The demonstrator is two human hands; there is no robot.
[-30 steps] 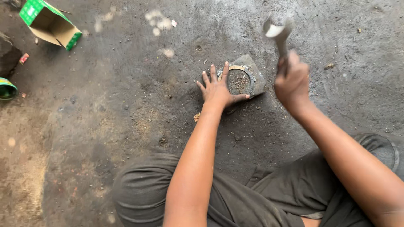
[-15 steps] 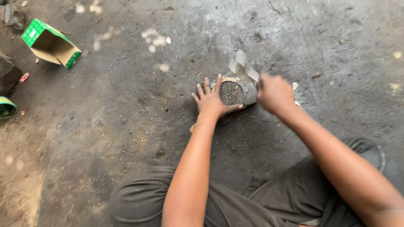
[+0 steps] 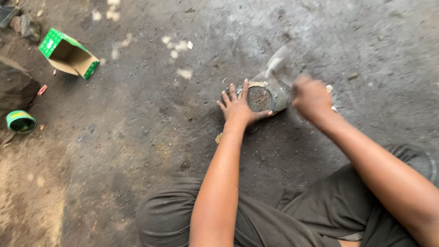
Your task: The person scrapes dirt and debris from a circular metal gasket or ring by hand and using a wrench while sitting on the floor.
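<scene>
A round metal ring part [image 3: 261, 98] lies on the dark concrete floor. My left hand [image 3: 238, 106] rests flat on its left side, fingers spread, pressing it down. My right hand [image 3: 312, 97] is closed around the handle of a hammer [image 3: 278, 67], whose blurred head hangs just above the ring's right edge. A grey block sits under or behind the ring; the blur hides its shape.
An open green and white cardboard box [image 3: 67, 55] lies at the upper left. A small green tin [image 3: 20, 121] sits at the left edge beside a dark stone [image 3: 13, 87]. My bent knees in grey trousers [image 3: 173, 215] fill the bottom.
My right hand swung the hammer down from its raised position onto the ring, and it now sits slightly lifted and blurred. My left hand stayed on the ring.
</scene>
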